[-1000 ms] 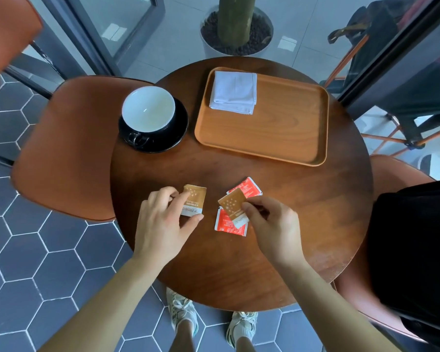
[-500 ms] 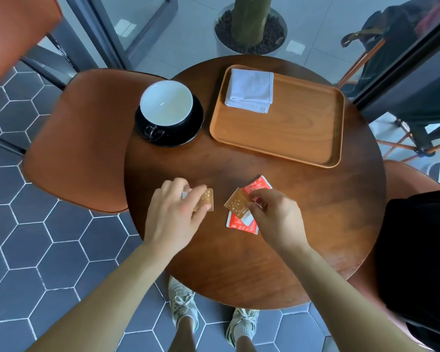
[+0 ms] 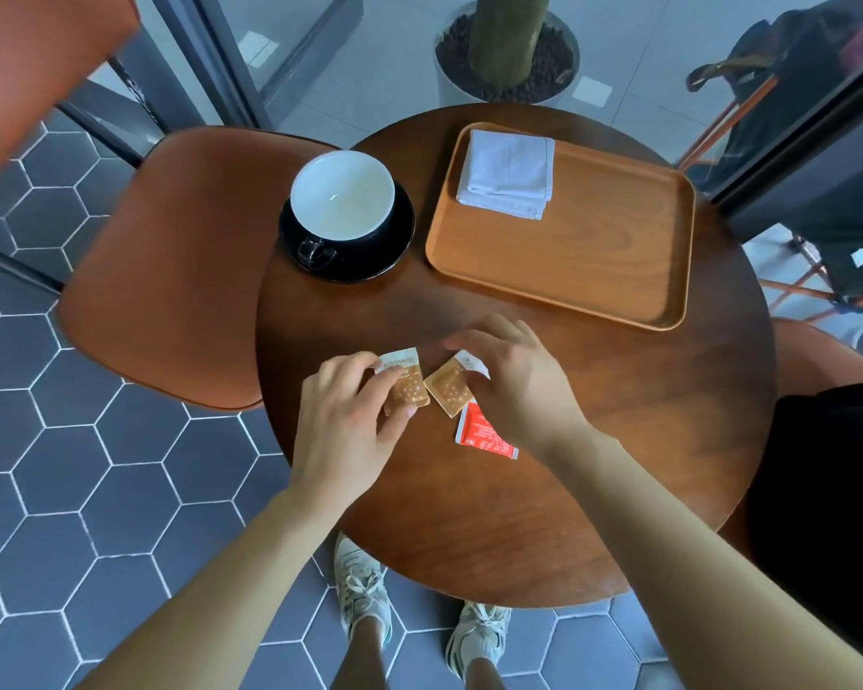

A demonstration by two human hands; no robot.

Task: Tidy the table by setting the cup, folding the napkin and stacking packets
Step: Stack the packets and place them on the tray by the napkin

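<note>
Packet-stacking step: left hand grip pinches brown packet; right hand grip pinches second brown packet, seemingly lifted over red packet on bench. Next: square edges, stack.

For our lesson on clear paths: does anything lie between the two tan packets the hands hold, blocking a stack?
Nothing visible does. The left hand holds the left tan packet, the right hand the right tan packet; only bare table shows between them. The red packet lies beside that gap, partly under the right hand.
</note>
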